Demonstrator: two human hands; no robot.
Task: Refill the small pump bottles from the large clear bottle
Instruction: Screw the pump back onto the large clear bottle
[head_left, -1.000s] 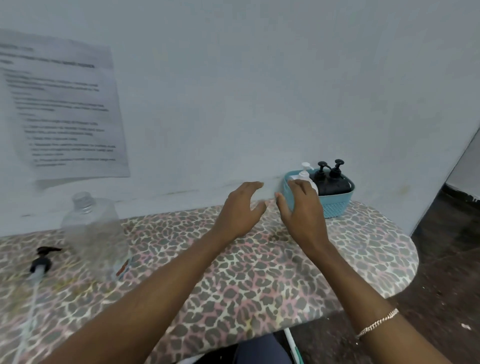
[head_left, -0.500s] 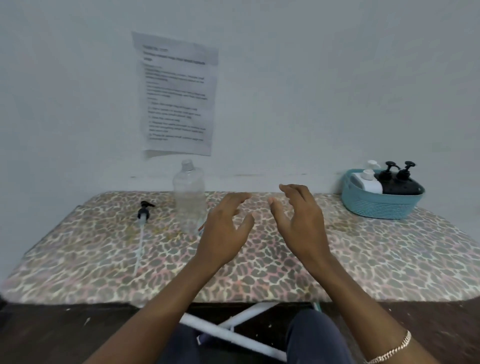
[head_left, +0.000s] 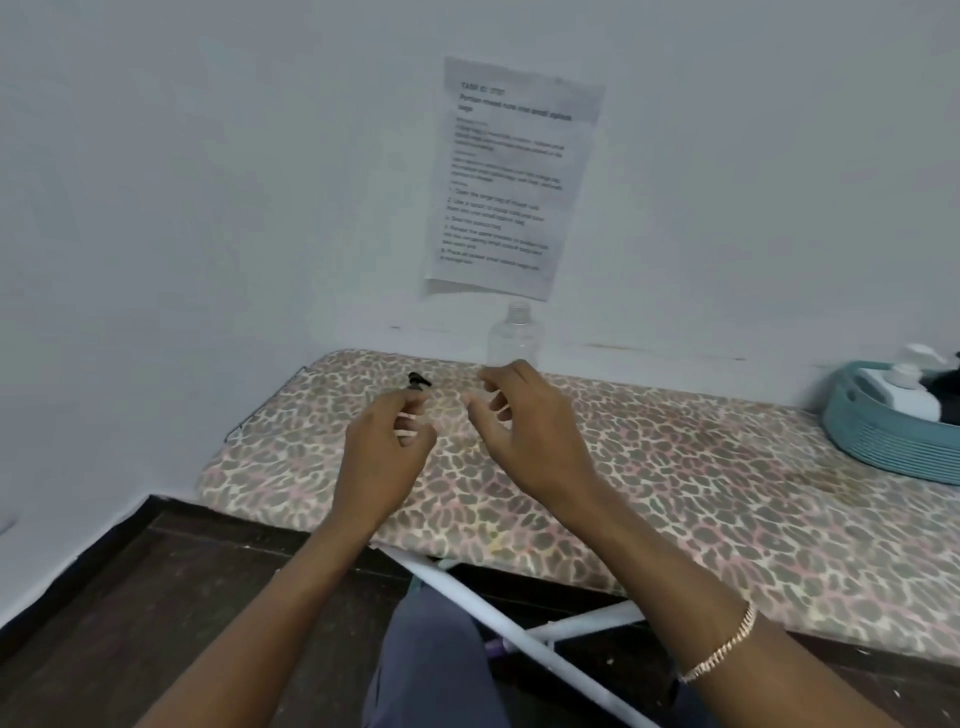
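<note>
Only the head view to go on. Both hands hover mid-frame over the leopard-print board (head_left: 701, 499). The left hand (head_left: 387, 457) and right hand (head_left: 535, 441) have loosely curled fingers and hold nothing.

The large clear bottle (head_left: 515, 340) stands uncapped, upper centre, just behind the right hand's fingertips. I think it's not touching them, though it's hard to tell. It looks light, so a careless reach could knock it over.

A black pump head (head_left: 418, 381) lies just past the left fingers. The small pump bottles (head_left: 906, 392) sit in the teal basket (head_left: 883, 447) at the far right edge, well apart from both hands.

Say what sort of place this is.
Probably a makeshift workstation in a bare room: a leopard-print ironing board as table, an instruction sheet on the wall, a basket of pump bottles.
</note>
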